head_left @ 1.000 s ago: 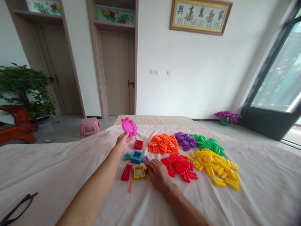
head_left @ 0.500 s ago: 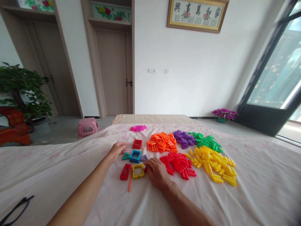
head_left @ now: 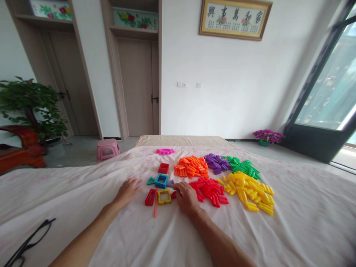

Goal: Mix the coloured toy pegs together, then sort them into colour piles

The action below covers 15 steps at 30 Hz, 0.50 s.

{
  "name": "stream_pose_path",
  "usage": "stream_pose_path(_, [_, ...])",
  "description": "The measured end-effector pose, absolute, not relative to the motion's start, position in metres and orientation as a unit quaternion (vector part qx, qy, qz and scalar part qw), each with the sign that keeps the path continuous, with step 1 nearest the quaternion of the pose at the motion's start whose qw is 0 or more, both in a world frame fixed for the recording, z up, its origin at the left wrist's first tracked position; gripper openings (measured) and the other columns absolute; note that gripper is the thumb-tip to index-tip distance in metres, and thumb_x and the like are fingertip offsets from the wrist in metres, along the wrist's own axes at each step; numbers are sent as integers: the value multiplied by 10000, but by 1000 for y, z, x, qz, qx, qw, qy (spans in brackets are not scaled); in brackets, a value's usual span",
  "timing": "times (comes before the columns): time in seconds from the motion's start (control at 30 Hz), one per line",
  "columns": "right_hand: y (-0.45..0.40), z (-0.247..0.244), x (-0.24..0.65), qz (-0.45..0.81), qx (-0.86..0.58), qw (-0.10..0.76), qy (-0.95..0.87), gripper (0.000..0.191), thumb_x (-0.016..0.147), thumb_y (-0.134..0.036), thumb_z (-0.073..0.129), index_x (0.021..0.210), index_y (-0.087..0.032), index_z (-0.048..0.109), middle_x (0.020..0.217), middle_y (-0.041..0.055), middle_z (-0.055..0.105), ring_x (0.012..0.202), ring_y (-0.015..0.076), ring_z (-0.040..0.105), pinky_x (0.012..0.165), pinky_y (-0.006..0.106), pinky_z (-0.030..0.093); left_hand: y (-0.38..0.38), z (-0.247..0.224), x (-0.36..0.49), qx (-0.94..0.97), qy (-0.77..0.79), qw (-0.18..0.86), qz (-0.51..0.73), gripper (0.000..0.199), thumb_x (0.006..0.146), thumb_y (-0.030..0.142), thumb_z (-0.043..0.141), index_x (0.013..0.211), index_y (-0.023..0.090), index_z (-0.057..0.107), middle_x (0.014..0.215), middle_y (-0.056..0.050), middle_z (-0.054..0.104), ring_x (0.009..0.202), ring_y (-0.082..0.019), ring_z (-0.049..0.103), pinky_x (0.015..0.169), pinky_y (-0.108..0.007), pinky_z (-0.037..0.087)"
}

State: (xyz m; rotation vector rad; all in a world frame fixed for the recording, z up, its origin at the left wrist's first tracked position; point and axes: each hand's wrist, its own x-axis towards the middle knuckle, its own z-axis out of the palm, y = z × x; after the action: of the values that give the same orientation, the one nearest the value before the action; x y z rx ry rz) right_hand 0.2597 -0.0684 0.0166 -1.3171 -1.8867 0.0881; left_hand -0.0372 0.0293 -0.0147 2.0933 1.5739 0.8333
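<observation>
Pale cloth (head_left: pixel 306 222), orange stick (head_left: pixel 155 205) pointing lengthwise forward, left grip (head_left: pixel 128 191) loosely spread, empty, right grip (head_left: pixel 187 197) curled, hold unclear

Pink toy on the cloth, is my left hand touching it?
Apart: the head view shows cloth between the left hand and the pink toy.
</observation>
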Motion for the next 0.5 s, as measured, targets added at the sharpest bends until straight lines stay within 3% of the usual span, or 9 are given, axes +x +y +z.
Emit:
stream_pose_path(0.2, [-69, 17, 260, 16, -528, 409, -744, 279, 835, -75, 487, 959, -227, 686, 883, 38, 681, 863, 182, 609, 785, 275, 462, -20, -18, -57, 766, 600, 95, 210, 527, 858, 476, 505, 1353, 295, 520, 1521, -82, 373, 1423, -291, 276, 1170, -512, 170])
stream_pose_path(0.33, [-76, 22, 257, -7, -521, 380, -764, 308, 818, -69, 506, 1015, -230, 679, 915, 44, 681, 886, 191, 596, 800, 287, 451, -34, -21, -81, 757, 640, -2, 131, 567, 901, 533, 396, 1422, 312, 423, 1545, -80, 328, 1431, -283, 266, 1156, -506, 200])
stream_pose_path(0.5, [-80, 22, 254, -30, -514, 342, -786, 325, 808, -87, 531, 1065, -229, 671, 986, 57, 675, 938, 207, 572, 837, 304, 433, -39, -23, -96, 727, 676, -50, 110, 583, 907, 536, 371, 1434, 290, 408, 1541, -94, 333, 1393, -315, 328, 1126, -517, 248])
